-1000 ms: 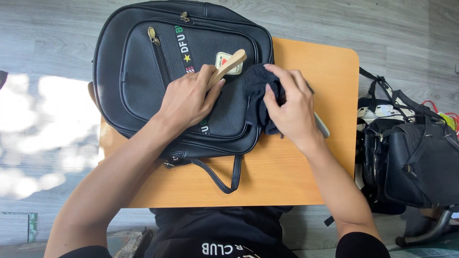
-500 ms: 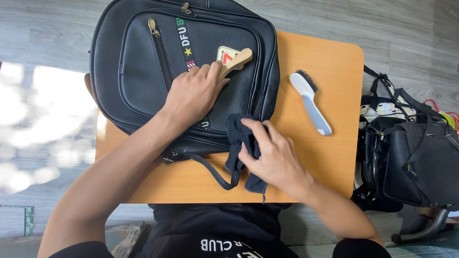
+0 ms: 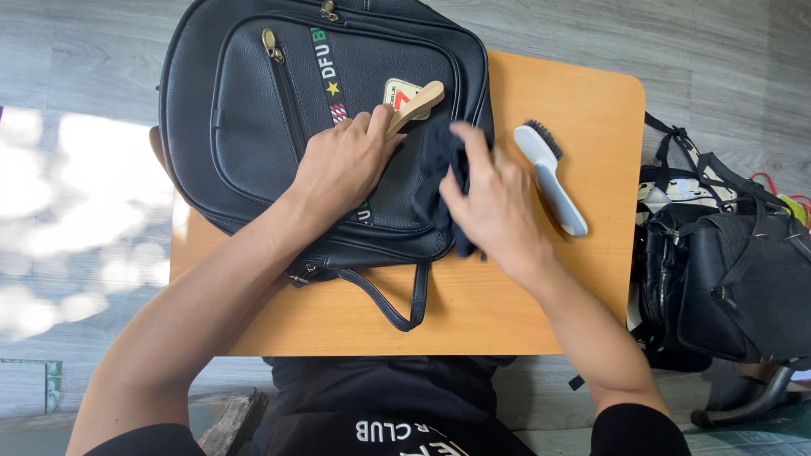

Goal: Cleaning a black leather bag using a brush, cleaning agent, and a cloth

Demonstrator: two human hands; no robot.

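Having slid back up the backpack [image 3: 253, 127], cloth [image 3: 439, 169].

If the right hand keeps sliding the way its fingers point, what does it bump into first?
The right hand, gripping a dark cloth, points up across the backpack. Likely first comes the backpack's raised edge seam near its fingertips, though the blur makes this uncertain. The brush lies off to the side.

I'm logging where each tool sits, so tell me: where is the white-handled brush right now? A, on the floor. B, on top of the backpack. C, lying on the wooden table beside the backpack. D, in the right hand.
C: the white-handled brush lies untouched on the wooden table, right of the black backpack.
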